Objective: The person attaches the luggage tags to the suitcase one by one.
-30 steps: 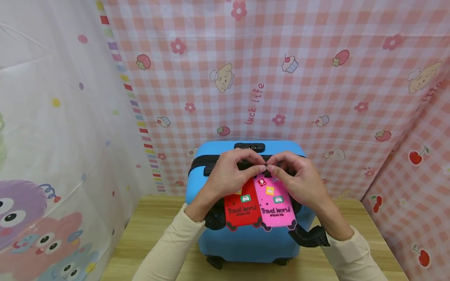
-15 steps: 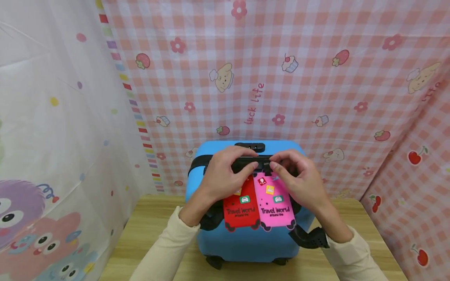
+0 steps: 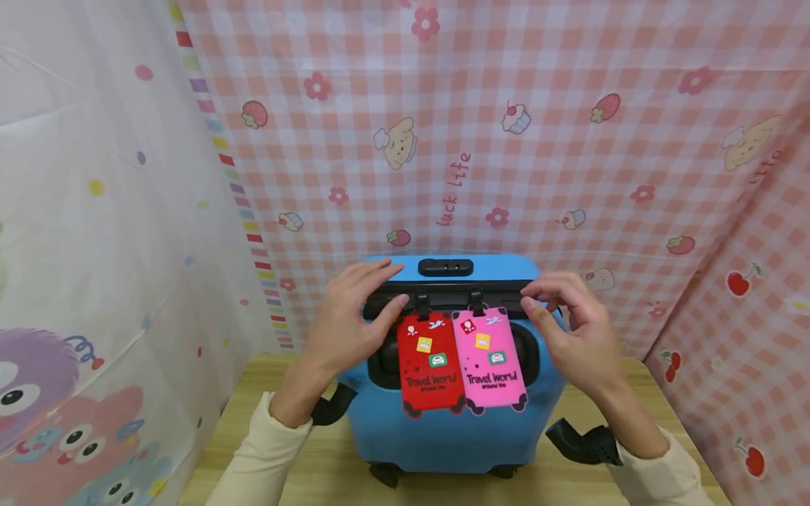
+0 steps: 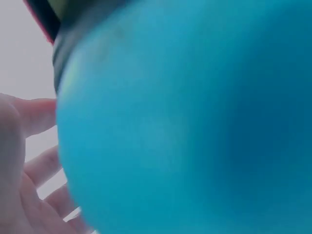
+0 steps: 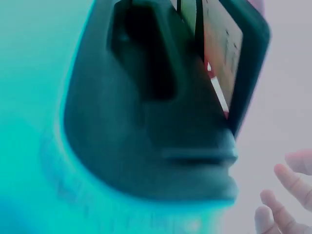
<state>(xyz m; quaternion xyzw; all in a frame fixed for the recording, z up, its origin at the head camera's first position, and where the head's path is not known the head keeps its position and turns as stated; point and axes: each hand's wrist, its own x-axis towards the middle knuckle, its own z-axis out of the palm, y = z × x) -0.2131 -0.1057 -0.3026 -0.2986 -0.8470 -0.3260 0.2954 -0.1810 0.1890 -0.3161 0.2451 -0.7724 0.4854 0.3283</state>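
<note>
A small blue suitcase (image 3: 455,439) stands on the wooden table with a black handle across its upper front. From the handle hang two luggage tags side by side on black straps, a red luggage tag (image 3: 430,372) and a pink luggage tag (image 3: 490,365), both printed "Travel World". My left hand (image 3: 351,316) is spread by the suitcase's upper left, thumb tip beside the red tag's strap. Off the handle's right end, my right hand (image 3: 579,334) has loosely bent fingers with nothing between them. In the right wrist view its fingers (image 5: 287,200) stay apart from the black fitting (image 5: 195,165).
A black combination lock (image 3: 445,267) sits on the suitcase top. Behind hangs a pink checked cloth (image 3: 354,154), and a white printed cloth (image 3: 126,246) is at the left. The wooden table (image 3: 253,393) shows on both sides. Black wrist mounts (image 3: 582,443) stick out near the sleeves.
Both hands were together at the pink tag's strap; they have let go and moved apart to either side. The tags hang where they were, now fully uncovered.
</note>
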